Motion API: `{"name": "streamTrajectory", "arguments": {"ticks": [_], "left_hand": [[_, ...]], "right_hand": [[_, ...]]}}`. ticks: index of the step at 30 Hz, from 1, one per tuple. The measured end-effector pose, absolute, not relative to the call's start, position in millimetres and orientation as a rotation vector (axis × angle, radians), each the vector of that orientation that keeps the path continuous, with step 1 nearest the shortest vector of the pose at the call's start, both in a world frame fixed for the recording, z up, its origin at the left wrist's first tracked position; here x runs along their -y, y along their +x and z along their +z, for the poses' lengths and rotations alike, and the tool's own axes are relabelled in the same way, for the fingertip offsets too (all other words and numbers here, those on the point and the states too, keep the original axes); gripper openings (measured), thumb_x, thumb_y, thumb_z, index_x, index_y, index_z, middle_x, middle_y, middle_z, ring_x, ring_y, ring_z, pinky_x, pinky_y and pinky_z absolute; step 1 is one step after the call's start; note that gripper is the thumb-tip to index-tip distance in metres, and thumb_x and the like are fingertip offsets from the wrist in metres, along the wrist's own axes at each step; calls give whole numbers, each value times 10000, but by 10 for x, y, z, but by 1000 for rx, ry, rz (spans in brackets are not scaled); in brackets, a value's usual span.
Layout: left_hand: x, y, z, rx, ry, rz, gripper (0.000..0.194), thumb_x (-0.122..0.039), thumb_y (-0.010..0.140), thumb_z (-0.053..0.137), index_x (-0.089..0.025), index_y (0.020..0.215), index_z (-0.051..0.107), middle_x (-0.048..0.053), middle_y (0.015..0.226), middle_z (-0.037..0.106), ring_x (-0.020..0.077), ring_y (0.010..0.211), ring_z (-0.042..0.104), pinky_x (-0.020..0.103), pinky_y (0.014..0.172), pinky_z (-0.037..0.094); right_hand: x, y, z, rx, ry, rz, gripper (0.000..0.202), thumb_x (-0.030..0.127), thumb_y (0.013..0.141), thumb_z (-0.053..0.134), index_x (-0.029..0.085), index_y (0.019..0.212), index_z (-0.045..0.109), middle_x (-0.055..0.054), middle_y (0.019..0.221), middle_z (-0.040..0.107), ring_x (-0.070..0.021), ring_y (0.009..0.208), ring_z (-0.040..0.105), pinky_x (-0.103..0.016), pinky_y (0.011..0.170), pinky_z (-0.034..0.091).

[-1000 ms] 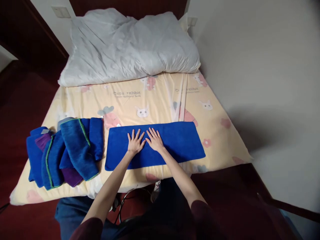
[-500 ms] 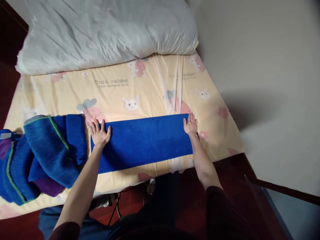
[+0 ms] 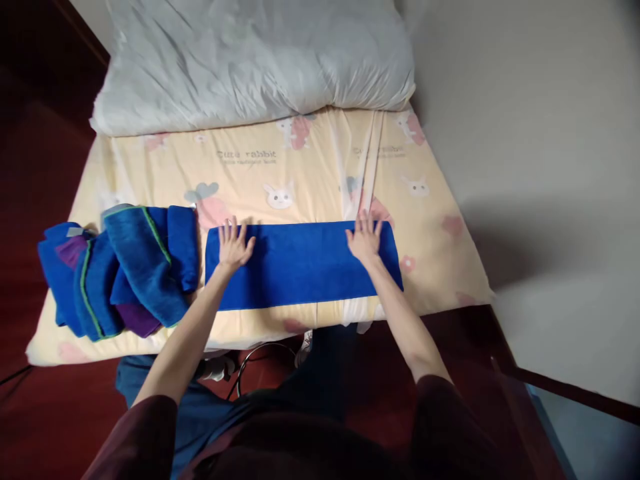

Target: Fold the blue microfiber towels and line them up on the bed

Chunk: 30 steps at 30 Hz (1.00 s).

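Note:
A long blue cloth (image 3: 300, 263) lies flat near the front edge of the bed. My left hand (image 3: 235, 247) rests on its upper left part with the fingers spread. On the upper right part lies my right hand (image 3: 365, 240), its fingers also spread and palm down, the fingertips at the cloth's far edge. Neither hand grips anything. Left of the flat cloth is a crumpled heap of blue cloths (image 3: 145, 253), some with green edging and some purple.
A large pale grey quilt (image 3: 250, 67) covers the back of the bed. Under everything is a cream sheet (image 3: 320, 180) with rabbit and strawberry prints. A wall (image 3: 540, 147) stands at the right. Cables (image 3: 243, 373) hang below the front edge.
My left hand has shifted inward from the cloth's left end, and my right hand has moved left from its right end. The view has shifted, so the bed sits further right.

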<state>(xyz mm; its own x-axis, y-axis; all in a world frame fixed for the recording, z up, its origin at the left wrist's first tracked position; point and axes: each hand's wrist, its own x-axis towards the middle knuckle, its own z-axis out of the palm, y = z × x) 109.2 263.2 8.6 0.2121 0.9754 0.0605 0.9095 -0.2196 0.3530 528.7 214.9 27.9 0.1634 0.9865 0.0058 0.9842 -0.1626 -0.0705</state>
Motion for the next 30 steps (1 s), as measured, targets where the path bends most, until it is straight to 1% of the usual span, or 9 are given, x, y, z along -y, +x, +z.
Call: {"name": "streamTrajectory", "arguments": {"ticks": [3,5,8,10,14,18,22,26,30], "left_hand": [[-2238,1569,165,-1562,2391,449,683,-459,1008,394,-134,1606,330,124,1717,87,337,1585,-27,570,1276,31],[-1915,1843,118,-1434,2459,445,658,-411,1005,392,-130,1599,349,118,1713,113,318,1587,-8,537,1286,36],[-1467,2033,-65,-1347,2465,385,644,-284,986,354,-96,1601,328,133,1685,224,280,1587,76,499,1295,84],[-1263,2019,-199,-1366,2449,379,638,-259,985,334,-109,1605,322,129,1675,253,261,1582,129,492,1295,113],[-1125,1921,-325,-1419,2471,413,617,-272,997,340,-169,1605,337,89,1681,246,239,1578,157,476,1298,115],[-1166,1932,-315,-1431,2458,403,603,-286,1007,338,-178,1601,350,90,1672,270,237,1573,186,475,1293,134],[-1186,1727,-281,-1431,2449,402,591,-362,1023,347,-187,1586,387,87,1682,241,244,1574,184,473,1289,132],[-1143,1090,-214,-1660,2302,412,607,-407,1019,354,-183,1582,395,95,1688,220,255,1579,159,486,1285,116],[-1002,466,-125,-1856,2177,368,648,-416,1008,349,-161,1604,341,103,1693,202,253,1583,140,486,1280,121]], "right_hand": [[-1888,4428,391,2176,-2022,89,689,435,1046,310,39,1608,268,-155,1708,147,-294,1599,40,-567,1277,-12],[-1642,3926,326,2236,-1891,186,667,398,1044,323,56,1614,264,-135,1710,148,-282,1601,49,-542,1285,8],[-1258,3474,93,2251,-1844,414,613,289,1044,261,53,1610,277,-133,1696,209,-258,1594,124,-507,1290,74],[-1072,3377,-59,2198,-1861,492,605,296,1051,238,72,1611,282,-127,1692,222,-254,1590,149,-513,1288,85],[-948,3389,-169,2128,-1840,465,608,341,1060,236,105,1619,270,-107,1699,202,-239,1598,105,-525,1291,46],[-962,3402,-126,2128,-1806,472,613,352,1059,246,125,1629,246,-99,1700,197,-236,1598,106,-527,1291,51],[-908,3562,-119,2144,-1826,457,637,424,1064,241,116,1620,276,-105,1703,190,-242,1595,126,-508,1293,56],[-756,4104,-149,2088,-1971,389,661,460,1062,225,120,1628,246,-103,1708,182,-247,1595,118,-517,1291,62],[-535,4927,-200,1935,-2248,320,685,476,1055,208,102,1629,229,-112,1715,159,-247,1597,100,-516,1291,82]]}}
